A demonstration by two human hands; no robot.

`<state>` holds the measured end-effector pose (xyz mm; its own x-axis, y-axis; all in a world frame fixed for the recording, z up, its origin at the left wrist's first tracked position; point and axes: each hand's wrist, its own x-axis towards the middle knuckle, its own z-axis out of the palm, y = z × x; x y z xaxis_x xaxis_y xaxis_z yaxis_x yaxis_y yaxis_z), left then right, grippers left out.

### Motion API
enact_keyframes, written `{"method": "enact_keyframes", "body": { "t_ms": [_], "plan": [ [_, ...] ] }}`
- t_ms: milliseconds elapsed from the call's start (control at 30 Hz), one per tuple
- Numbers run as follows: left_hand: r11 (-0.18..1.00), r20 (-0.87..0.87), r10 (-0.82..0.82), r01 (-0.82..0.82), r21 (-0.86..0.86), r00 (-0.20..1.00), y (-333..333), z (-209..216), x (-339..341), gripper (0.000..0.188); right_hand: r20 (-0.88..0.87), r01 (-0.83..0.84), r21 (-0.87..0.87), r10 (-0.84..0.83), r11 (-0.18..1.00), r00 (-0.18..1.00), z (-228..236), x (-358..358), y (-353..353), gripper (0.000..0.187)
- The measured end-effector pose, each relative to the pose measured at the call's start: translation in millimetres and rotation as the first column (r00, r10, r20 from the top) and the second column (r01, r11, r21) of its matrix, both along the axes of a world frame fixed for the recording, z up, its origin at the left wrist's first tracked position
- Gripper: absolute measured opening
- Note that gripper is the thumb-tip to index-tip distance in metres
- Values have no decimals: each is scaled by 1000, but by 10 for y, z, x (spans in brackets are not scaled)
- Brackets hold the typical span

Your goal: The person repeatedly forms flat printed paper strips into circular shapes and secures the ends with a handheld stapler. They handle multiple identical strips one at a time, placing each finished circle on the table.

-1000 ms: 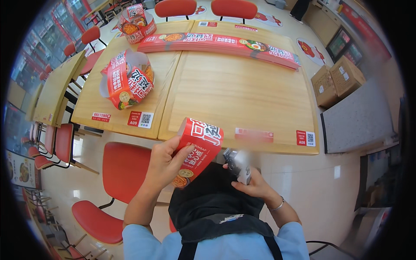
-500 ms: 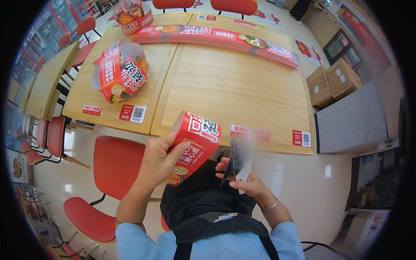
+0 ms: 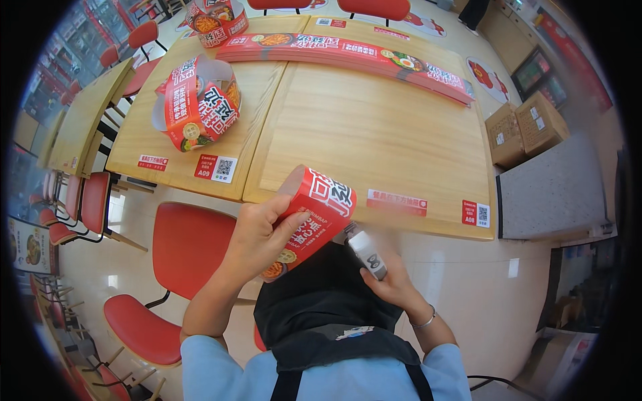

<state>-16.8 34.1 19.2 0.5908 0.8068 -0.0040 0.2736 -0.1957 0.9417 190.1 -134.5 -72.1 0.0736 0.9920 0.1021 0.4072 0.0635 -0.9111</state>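
Observation:
My left hand (image 3: 261, 244) is closed on a red printed paper band (image 3: 319, 210), bent round into a loop and held tilted in front of the table's near edge. Its thumb presses the outer face. In my right hand (image 3: 396, 279) is a pale grey stapler (image 3: 368, 254) with a dark mark on top, gripped from below. The stapler's front end meets or nearly meets the band's lower right edge; whether it touches, I cannot tell. Two finished-looking red paper rings, one near (image 3: 182, 110) and one far (image 3: 217, 25), stand on the table's left side.
A long stack of flat red printed strips (image 3: 348, 61) lies across the back of the wooden table (image 3: 361, 134). A red chair (image 3: 190, 247) stands at the near left. Cardboard boxes (image 3: 525, 130) sit on a grey block (image 3: 555, 190) at the right.
My right hand has turned the stapler and brought it up to the band's right edge. My left hand still holds the band. The whole view has shifted slightly.

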Motion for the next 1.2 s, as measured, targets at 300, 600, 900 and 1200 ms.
{"method": "enact_keyframes", "body": {
  "t_ms": [300, 600, 900, 1200],
  "plan": [
    [946, -147, -119, 157, 284, 982, -96, 111, 3, 11, 306, 9, 156, -57, 988, 950, -38, 17, 46, 72],
    [958, -114, -166, 188, 218, 979, -172, 19, 55, 12, 309, 42, 151, -88, 988, 947, -7, -45, 102, 76],
    [979, -100, -145, 157, 132, 984, -132, -65, 57, 14, 279, 55, 166, -101, 985, 955, 104, -101, 173, 65],
    [961, -67, -181, 191, 201, 981, -128, -93, 67, 17, 300, 60, 205, -121, 977, 946, 72, -75, 200, 52]
  ]
}}
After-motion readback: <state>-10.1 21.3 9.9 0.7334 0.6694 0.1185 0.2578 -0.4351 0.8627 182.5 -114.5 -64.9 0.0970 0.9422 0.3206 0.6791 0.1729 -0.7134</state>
